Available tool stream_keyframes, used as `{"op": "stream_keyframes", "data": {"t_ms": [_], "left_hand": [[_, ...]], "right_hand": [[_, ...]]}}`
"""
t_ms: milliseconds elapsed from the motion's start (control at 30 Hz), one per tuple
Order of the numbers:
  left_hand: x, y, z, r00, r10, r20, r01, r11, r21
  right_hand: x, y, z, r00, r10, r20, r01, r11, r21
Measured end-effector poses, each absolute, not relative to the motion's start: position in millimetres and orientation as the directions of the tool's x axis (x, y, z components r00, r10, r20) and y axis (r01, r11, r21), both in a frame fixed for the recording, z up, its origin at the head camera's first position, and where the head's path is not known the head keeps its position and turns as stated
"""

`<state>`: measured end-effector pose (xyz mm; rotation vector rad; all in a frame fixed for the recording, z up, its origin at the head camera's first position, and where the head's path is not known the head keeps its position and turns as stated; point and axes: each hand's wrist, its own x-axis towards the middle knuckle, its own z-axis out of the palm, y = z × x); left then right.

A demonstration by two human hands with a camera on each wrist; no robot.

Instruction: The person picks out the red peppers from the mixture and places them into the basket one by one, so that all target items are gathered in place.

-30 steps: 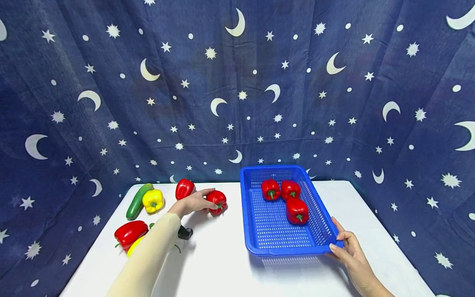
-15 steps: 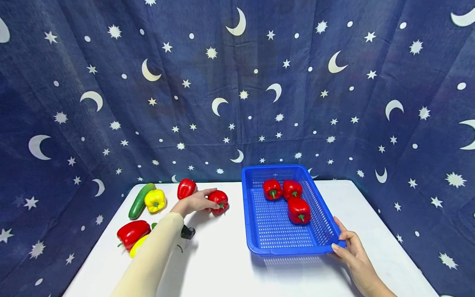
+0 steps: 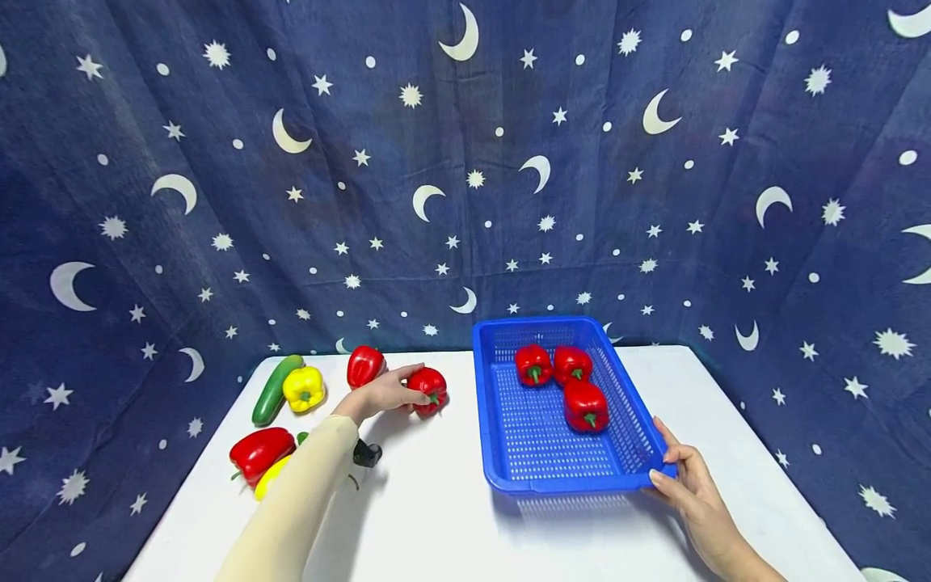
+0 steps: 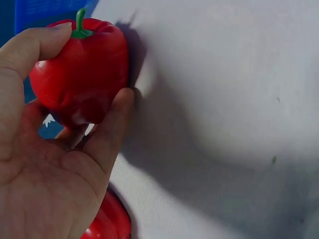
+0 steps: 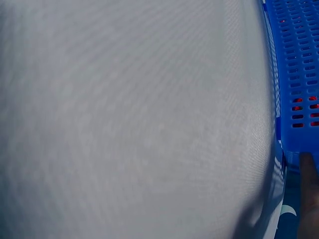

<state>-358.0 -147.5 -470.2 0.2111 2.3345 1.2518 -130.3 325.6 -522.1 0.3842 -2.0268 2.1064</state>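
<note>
With thumb and fingers around its sides, my left hand (image 3: 381,394) grips a red bell pepper (image 3: 429,391). In the left wrist view the thumb lies by the green stem of this pepper (image 4: 82,74), and whether the pepper touches the table cannot be told. My right hand (image 3: 694,495) holds the near right corner of a blue plastic basket (image 3: 560,486), thumb on the rim. Three red bell peppers lie inside, one (image 3: 534,365) at the back left, one (image 3: 571,364) beside it and one (image 3: 585,406) nearer. The right wrist view catches only a finger (image 5: 309,184) against the basket.
Behind my left hand lies another red pepper (image 3: 365,367). A cucumber (image 3: 278,391) and a yellow pepper (image 3: 303,389) are at the far left. Closer in are a red pepper (image 3: 262,454), a partly hidden yellow vegetable (image 3: 272,477) and a dark one (image 3: 367,453) under the left forearm.
Both hands keep their holds, on the pepper and on the basket corner. Only the head view has shifted slightly.
</note>
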Motion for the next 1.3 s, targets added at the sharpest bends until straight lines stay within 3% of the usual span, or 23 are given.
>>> {"op": "stream_keyframes", "data": {"t_ms": [233, 833, 1300], "left_hand": [[-365.4, -155.3, -463.9, -0.873, 0.369, -0.319, -0.097, 0.509, 0.855], [-365.4, -149.1, -416.1, -0.851, 0.491, -0.188, -0.132, 0.148, 0.980], [-340.1, -128.6, -388.2, -0.834, 0.535, -0.137, 0.018, 0.274, 0.962]], "right_hand": [[-137.7, 323.4, -518.0, -0.951, -0.051, 0.306, -0.304, -0.047, -0.952], [-135.9, 326.9, -517.5, -0.956, -0.029, 0.293, -0.291, -0.043, -0.956], [-130.1, 325.5, -521.8, -0.939, -0.046, 0.340, -0.338, -0.053, -0.940]]}}
